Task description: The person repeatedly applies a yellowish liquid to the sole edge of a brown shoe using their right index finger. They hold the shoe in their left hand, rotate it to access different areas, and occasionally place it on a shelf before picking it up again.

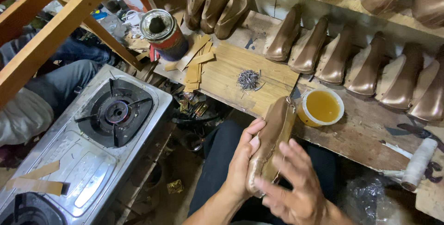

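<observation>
Bronze leather upper on a shoe last (pixel 270 137): our left hand (pixel 243 160) clamped around it, right hand (pixel 296 183) open, smoothing. Finished bronze lasted shoes (pixel 365 68) line the bench at one o'clock; ours looks partly done.

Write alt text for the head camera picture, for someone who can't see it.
Seen from above, a person's left hand grips a brown shoe upper on a last while the right hand spreads open over it. On the wooden bench ahead are a tub of amber glue, a pile of small nails and rows of bronze shoes; a gas stove sits left.
</observation>
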